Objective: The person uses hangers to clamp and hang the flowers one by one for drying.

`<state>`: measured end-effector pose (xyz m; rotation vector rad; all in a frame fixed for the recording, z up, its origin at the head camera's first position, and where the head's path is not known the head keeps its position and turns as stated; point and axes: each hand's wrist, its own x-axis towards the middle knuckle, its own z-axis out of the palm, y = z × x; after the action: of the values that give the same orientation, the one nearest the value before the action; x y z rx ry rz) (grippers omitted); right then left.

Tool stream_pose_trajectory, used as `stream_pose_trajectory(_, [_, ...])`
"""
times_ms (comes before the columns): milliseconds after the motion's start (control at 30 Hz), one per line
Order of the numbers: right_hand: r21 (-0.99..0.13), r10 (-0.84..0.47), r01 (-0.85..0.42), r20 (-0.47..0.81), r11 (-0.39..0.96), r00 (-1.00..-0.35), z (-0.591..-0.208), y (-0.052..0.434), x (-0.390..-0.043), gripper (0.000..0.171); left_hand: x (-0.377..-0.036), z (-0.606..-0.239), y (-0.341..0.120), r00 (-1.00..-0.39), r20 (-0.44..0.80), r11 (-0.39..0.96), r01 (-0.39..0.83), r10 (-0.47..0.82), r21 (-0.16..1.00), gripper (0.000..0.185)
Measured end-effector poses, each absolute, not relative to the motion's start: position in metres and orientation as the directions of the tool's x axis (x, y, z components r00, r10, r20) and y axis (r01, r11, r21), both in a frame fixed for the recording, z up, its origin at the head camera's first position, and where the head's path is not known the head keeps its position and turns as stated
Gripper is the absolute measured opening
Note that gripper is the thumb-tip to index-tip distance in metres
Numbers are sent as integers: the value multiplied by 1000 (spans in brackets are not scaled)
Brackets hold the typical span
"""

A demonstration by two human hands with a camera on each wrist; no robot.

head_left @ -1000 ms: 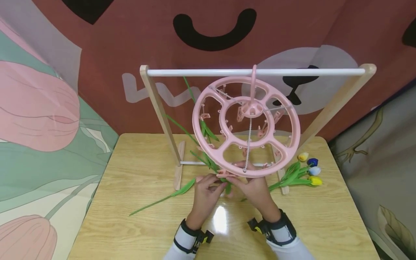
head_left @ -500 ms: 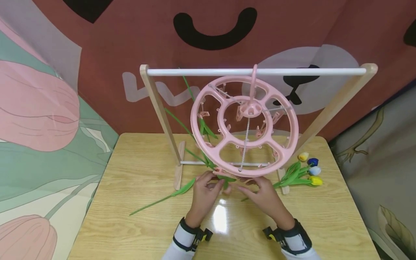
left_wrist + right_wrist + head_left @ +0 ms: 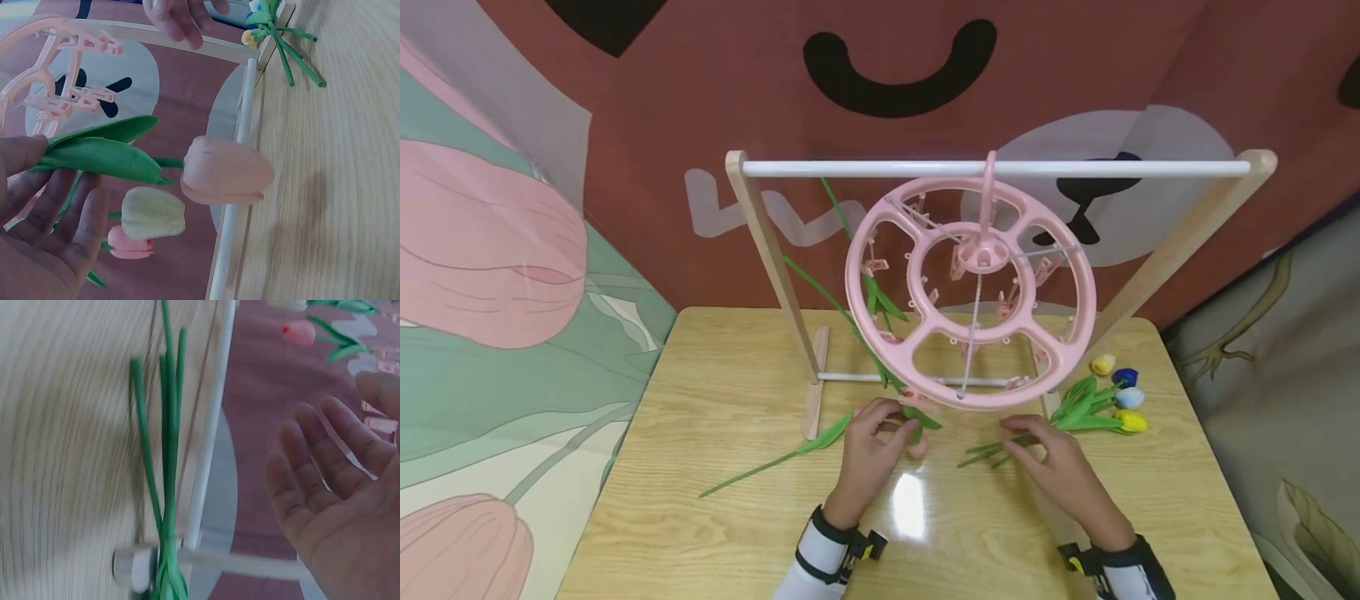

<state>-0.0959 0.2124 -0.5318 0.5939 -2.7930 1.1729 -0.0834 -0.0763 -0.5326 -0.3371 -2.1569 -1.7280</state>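
Note:
A pink round clip hanger [image 3: 981, 254] hangs from the white rod [image 3: 865, 168] of a wooden rack. My left hand [image 3: 891, 421] pinches the green leaves [image 3: 94, 150] of a pink tulip [image 3: 225, 172] just under the hanger's lower rim. A white tulip [image 3: 153, 212] and a smaller pink one hang behind it. My right hand [image 3: 1026, 442] is open, palm down, fingers straight over the green stems [image 3: 992, 452] of a tulip bunch [image 3: 1112, 400] lying on the table. In the right wrist view the palm [image 3: 331, 487] holds nothing, and the stems [image 3: 165, 425] lie beside it.
A loose green stem with a leaf [image 3: 775, 462] lies on the wooden table [image 3: 715, 517] left of my hands. The rack's slanted posts [image 3: 771, 258] and low crossbar stand behind. Printed fabric hangs behind and at both sides.
My right hand has left the hanger's lower rim and moved right and down to the stems on the table. My left hand has stayed at the tulip leaves.

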Motion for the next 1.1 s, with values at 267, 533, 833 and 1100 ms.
stream_pose_trajectory(267, [-555, -313, -394, 239, 733, -919, -531, 229, -101, 28, -78, -531, -87, -910, 413, 230, 394, -36, 890, 23])
stream_pose_trajectory(533, [-524, -292, -381, 247, 762, -924, -542, 243, -104, 37, -75, -534, -134, -912, 403, 362, 352, -75, 863, 19])
stream_pose_trajectory(833, [-440, -256, -336, 231, 833, -939, -549, 260, -105, 48, -52, -552, -201, -991, 95, 673, 9, -91, 740, 36])
stream_pose_trajectory(1100, [-436, -216, -295, 222, 850, -951, -552, 267, -103, 49, -34, -576, -231, -996, -13, 798, -80, -90, 598, 44])
